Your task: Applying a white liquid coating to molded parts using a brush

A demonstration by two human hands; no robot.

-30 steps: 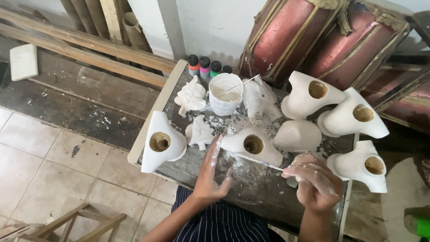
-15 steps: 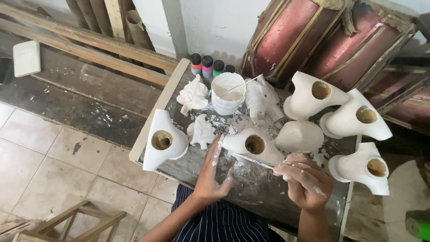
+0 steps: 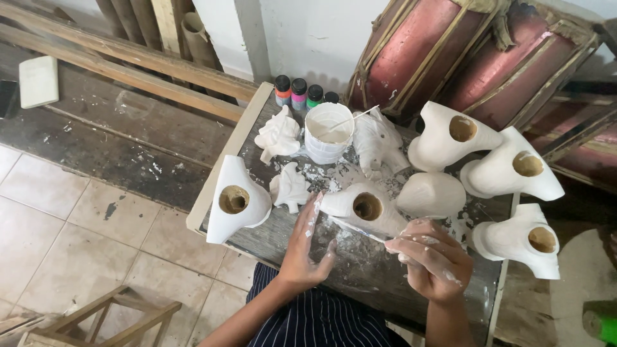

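Little has moved since before — the right hand (image 3: 429,258) has edged slightly leftward, fingers still clamped on a thin brush (image 3: 357,229) touching the white hollow figure (image 3: 364,207). Left hand (image 3: 306,247) rests open, fingertips against that figure, which lies mid-surface (image 3: 360,273) near the paint tub (image 3: 328,132).

The right hand (image 3: 429,260) closes over the back end of the thin brush (image 3: 357,229), so its handle is hidden. The left hand (image 3: 307,247) covers part of the tabletop (image 3: 360,270). A fourth paint pot (image 3: 331,97) sits mostly behind the white tub (image 3: 328,132). The green thing (image 3: 601,321) is cut off at the right edge.
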